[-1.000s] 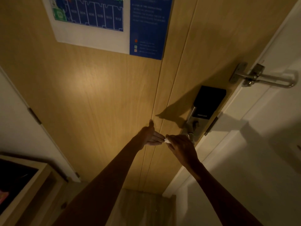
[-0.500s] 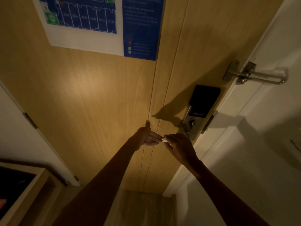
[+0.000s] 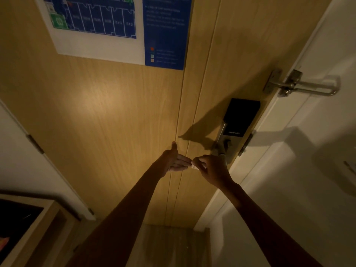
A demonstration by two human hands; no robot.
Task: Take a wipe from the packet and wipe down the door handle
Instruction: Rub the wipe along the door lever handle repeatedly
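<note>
Mid-frame, right hand (image 3: 213, 169) pinches a small white wipe (image 3: 193, 166) w/ left hand (image 3: 176, 160) fingers loosely extended touching it. Handle (image 3: 218, 150) sits just behind, lower right of lock. Packet not visible. Wiping prob not done yet imo.

A: Item, door (image 3: 115, 112): what is on it?
B: Floor plan notice (image 3: 119, 29) upper left; lock unit (image 3: 238, 122) at right edge; swing latch (image 3: 300, 83) above the lock.
A: Hands?
B: Left hand (image 3: 173, 160) and right hand (image 3: 212, 168) meet before the door, just below-left of the lock.
</note>
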